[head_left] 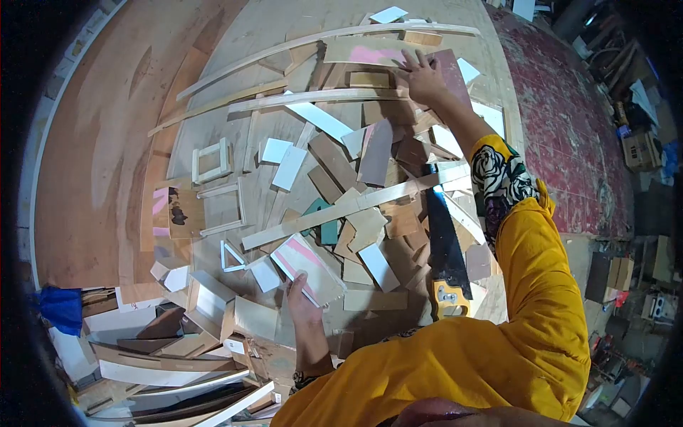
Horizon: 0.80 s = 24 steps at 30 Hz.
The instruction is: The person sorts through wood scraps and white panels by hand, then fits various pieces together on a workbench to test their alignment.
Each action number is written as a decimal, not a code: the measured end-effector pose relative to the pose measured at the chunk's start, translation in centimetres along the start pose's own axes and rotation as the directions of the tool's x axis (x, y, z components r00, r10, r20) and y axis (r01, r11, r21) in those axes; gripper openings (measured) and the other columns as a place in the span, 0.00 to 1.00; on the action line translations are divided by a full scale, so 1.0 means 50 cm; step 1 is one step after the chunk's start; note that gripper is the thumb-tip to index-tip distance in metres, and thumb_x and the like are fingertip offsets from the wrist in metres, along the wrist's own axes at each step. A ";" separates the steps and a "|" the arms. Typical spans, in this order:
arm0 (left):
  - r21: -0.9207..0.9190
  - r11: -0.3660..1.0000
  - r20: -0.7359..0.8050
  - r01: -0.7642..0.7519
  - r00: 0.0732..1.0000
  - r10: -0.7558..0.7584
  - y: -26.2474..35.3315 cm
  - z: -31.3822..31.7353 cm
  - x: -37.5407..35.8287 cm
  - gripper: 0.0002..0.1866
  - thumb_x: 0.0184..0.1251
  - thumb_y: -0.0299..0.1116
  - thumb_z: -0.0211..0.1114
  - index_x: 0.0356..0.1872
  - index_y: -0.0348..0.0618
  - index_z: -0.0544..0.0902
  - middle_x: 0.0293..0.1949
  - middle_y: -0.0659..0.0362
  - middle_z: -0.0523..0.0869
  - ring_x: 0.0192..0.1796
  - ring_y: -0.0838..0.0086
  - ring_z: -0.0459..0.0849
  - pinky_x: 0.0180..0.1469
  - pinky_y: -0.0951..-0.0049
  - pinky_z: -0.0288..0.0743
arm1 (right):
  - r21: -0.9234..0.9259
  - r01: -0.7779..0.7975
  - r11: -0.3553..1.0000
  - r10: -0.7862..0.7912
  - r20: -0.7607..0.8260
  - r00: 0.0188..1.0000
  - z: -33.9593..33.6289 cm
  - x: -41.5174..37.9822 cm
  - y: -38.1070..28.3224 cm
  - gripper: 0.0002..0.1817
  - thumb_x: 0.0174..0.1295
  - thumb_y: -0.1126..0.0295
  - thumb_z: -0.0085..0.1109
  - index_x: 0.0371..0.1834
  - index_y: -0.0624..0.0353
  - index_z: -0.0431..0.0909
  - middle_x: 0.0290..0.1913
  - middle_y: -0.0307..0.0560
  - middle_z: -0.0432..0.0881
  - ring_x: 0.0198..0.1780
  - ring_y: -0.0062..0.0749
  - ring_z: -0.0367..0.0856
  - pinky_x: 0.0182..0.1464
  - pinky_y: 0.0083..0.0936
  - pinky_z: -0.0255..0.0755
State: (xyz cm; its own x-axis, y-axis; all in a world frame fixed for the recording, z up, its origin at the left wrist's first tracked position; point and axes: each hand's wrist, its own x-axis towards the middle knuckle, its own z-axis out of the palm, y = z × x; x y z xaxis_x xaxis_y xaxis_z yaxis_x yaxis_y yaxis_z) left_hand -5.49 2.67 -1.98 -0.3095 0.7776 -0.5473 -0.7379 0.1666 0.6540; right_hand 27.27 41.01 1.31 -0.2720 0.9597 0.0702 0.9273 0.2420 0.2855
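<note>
My left hand [304, 302] holds the lower edge of a pale board with pink stripes [309, 269], its thumb on the top face. Further up, my right hand [425, 80] is stretched out with fingers apart over the right end of a long pale board with a pink patch [356, 54], beside a brownish-pink piece [452, 75]. Between the hands lie a long pale strip [334, 211], a dark grey offcut [375, 153] and white blocks [289, 168]. A handsaw [447, 242] with a yellow handle rests right of the pile.
Long thin strips [320, 96] cross the upper worktable. Two small white frames [211, 161] lie at the left, near a brown wooden panel [92, 156]. Stacked offcuts [167, 366] fill the lower left. Beyond the right table edge is a dusty red surface [569, 135].
</note>
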 end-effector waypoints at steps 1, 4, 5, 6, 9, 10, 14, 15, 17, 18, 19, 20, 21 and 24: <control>0.000 1.000 0.003 -0.001 1.000 0.001 0.001 0.005 -0.005 0.22 0.55 0.25 0.60 0.54 0.39 0.71 0.44 0.58 0.77 0.48 0.67 0.78 0.53 0.65 0.73 | -0.022 -0.012 1.000 0.012 0.001 1.000 -0.005 0.004 0.004 0.27 0.63 0.62 0.44 0.68 0.29 0.62 0.75 0.39 0.47 0.75 0.47 0.44 0.65 0.67 0.45; 0.039 0.999 0.005 -0.010 1.000 0.009 -0.004 -0.003 -0.001 0.27 0.55 0.28 0.60 0.58 0.39 0.67 0.48 0.56 0.75 0.52 0.64 0.76 0.55 0.62 0.71 | -0.035 -0.030 0.999 0.030 0.010 1.000 -0.027 0.015 0.012 0.26 0.64 0.62 0.43 0.68 0.29 0.62 0.75 0.39 0.48 0.75 0.47 0.45 0.65 0.67 0.45; 0.077 0.997 -0.001 -0.015 1.000 0.015 -0.007 -0.008 0.000 0.32 0.54 0.31 0.60 0.63 0.39 0.64 0.52 0.54 0.73 0.56 0.61 0.73 0.57 0.57 0.69 | -0.026 -0.031 0.999 0.032 0.022 0.999 -0.032 0.015 0.011 0.26 0.65 0.62 0.43 0.68 0.28 0.62 0.75 0.39 0.48 0.75 0.47 0.46 0.65 0.67 0.45; 0.079 0.997 -0.001 -0.012 1.000 0.012 -0.005 -0.006 0.000 0.32 0.54 0.31 0.60 0.63 0.39 0.64 0.52 0.54 0.73 0.56 0.61 0.73 0.57 0.57 0.69 | -0.026 -0.033 0.999 0.033 0.025 0.999 -0.026 0.017 0.013 0.26 0.65 0.62 0.43 0.68 0.28 0.62 0.75 0.39 0.48 0.75 0.47 0.46 0.65 0.67 0.45; 0.098 0.995 0.019 -0.013 1.000 0.011 0.001 0.008 -0.010 0.32 0.54 0.31 0.60 0.63 0.39 0.63 0.52 0.54 0.73 0.55 0.61 0.73 0.57 0.58 0.68 | -0.018 0.000 1.000 0.001 0.045 0.999 0.001 0.018 0.013 0.27 0.65 0.63 0.44 0.68 0.26 0.60 0.75 0.40 0.48 0.74 0.47 0.47 0.64 0.67 0.46; 0.052 0.999 0.018 -0.010 1.000 0.009 0.005 0.018 -0.014 0.27 0.55 0.29 0.61 0.58 0.39 0.67 0.48 0.56 0.75 0.52 0.64 0.75 0.54 0.62 0.70 | -0.017 0.014 1.000 -0.014 0.031 0.999 0.015 0.016 0.010 0.29 0.63 0.63 0.46 0.69 0.26 0.59 0.75 0.39 0.48 0.74 0.46 0.48 0.64 0.66 0.47; 0.026 0.999 -0.012 -0.019 1.000 0.020 0.003 0.028 -0.016 0.23 0.55 0.26 0.61 0.54 0.39 0.71 0.44 0.57 0.78 0.49 0.66 0.78 0.52 0.65 0.72 | 0.161 0.019 0.987 -0.042 0.142 0.989 0.001 -0.025 -0.022 0.34 0.54 0.69 0.55 0.67 0.31 0.63 0.73 0.42 0.54 0.73 0.47 0.51 0.66 0.63 0.48; 0.027 1.000 -0.014 -0.016 1.000 0.017 0.004 0.030 -0.016 0.23 0.55 0.26 0.61 0.54 0.39 0.71 0.44 0.57 0.78 0.49 0.66 0.78 0.52 0.65 0.72 | 0.161 0.019 0.987 -0.043 0.145 0.988 0.026 -0.026 -0.031 0.34 0.54 0.69 0.55 0.67 0.31 0.63 0.73 0.42 0.54 0.73 0.47 0.51 0.66 0.63 0.48; 0.019 1.000 0.010 -0.017 1.000 0.017 0.005 0.032 -0.020 0.22 0.56 0.27 0.60 0.54 0.38 0.71 0.45 0.57 0.78 0.49 0.66 0.78 0.52 0.65 0.72 | 0.295 0.338 0.894 -0.376 0.079 0.923 0.102 -0.026 -0.054 0.39 0.46 0.68 0.62 0.66 0.32 0.64 0.72 0.43 0.55 0.72 0.49 0.52 0.68 0.57 0.48; 0.021 1.000 0.009 -0.012 1.000 0.012 0.003 0.026 -0.019 0.22 0.56 0.27 0.60 0.54 0.38 0.71 0.45 0.57 0.78 0.49 0.66 0.78 0.52 0.65 0.72 | 0.377 0.354 0.856 -0.383 0.001 0.924 0.055 -0.077 -0.084 0.41 0.41 0.69 0.63 0.65 0.32 0.66 0.71 0.44 0.59 0.70 0.50 0.56 0.68 0.53 0.49; 0.062 0.998 0.020 -0.006 1.000 0.005 0.000 0.014 -0.015 0.26 0.56 0.30 0.60 0.58 0.38 0.68 0.48 0.56 0.76 0.51 0.64 0.76 0.54 0.63 0.71 | 0.384 0.420 0.822 -0.456 0.004 0.890 0.033 -0.107 -0.104 0.41 0.43 0.70 0.64 0.65 0.27 0.64 0.70 0.43 0.60 0.71 0.49 0.54 0.66 0.58 0.52; 0.101 0.995 0.033 -0.005 0.999 0.001 -0.001 0.009 -0.013 0.30 0.56 0.32 0.60 0.61 0.38 0.65 0.50 0.54 0.74 0.54 0.63 0.74 0.56 0.60 0.69 | 0.390 0.485 0.783 -0.527 0.002 0.850 0.021 -0.121 -0.113 0.41 0.44 0.70 0.64 0.65 0.22 0.63 0.70 0.42 0.60 0.72 0.49 0.53 0.63 0.62 0.55; 0.102 0.995 0.033 -0.004 0.999 0.001 0.000 0.009 -0.015 0.30 0.56 0.32 0.60 0.61 0.38 0.65 0.50 0.54 0.74 0.54 0.63 0.74 0.56 0.60 0.69 | 0.390 0.484 0.783 -0.527 0.002 0.850 0.029 -0.124 -0.112 0.41 0.44 0.70 0.64 0.65 0.22 0.63 0.70 0.42 0.60 0.72 0.49 0.53 0.63 0.62 0.55; 0.085 0.996 0.060 -0.007 0.998 0.002 0.006 0.007 -0.023 0.29 0.56 0.32 0.60 0.60 0.38 0.66 0.50 0.54 0.75 0.53 0.63 0.75 0.56 0.61 0.69 | 0.448 0.478 0.756 -0.472 -0.133 0.871 0.054 -0.128 -0.095 0.35 0.46 0.69 0.62 0.62 0.32 0.70 0.62 0.45 0.72 0.67 0.49 0.63 0.61 0.56 0.61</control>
State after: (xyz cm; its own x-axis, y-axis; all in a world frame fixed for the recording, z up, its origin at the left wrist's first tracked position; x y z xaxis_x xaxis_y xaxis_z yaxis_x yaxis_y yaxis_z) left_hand -5.16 2.04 -1.00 -0.2739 0.8130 -0.5138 -0.6818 0.2126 0.6999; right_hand 25.30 34.11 -3.08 -0.7093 0.7029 0.0533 0.6859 0.7055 -0.1784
